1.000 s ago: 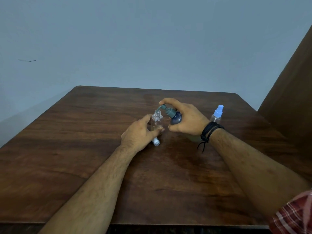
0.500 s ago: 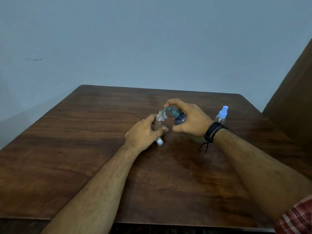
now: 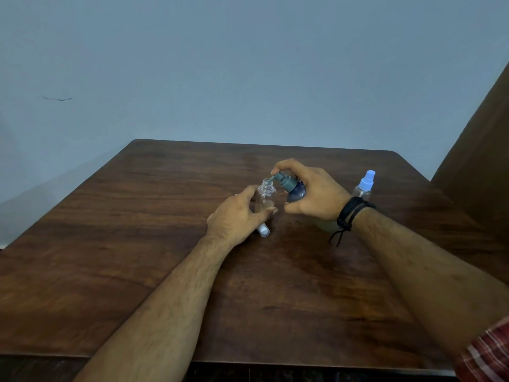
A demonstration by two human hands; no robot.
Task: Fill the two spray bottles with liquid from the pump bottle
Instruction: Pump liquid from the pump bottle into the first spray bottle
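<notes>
A small clear spray bottle point(image 3: 265, 195) stands uncapped near the table's middle, held around its body by my left hand point(image 3: 239, 218). Tilted over it is the dark blue pump bottle point(image 3: 295, 190), gripped by my right hand point(image 3: 312, 193) with the index finger on top of the grey-green pump head. The pump spout point(image 3: 272, 178) points at the open neck. A white spray cap point(image 3: 263, 231) pokes out from under my left hand. The second spray bottle point(image 3: 364, 186), clear with a light blue spray top, stands upright behind my right wrist.
The brown wooden table point(image 3: 165, 216) has rounded far corners and stands near a pale blue wall. A dark brown panel point(image 3: 484, 150) rises at the right. A black cord bracelet point(image 3: 349, 213) is on my right wrist.
The view has shifted slightly. Both hands keep their grips, and the pump spout stays at the open bottle's neck.
</notes>
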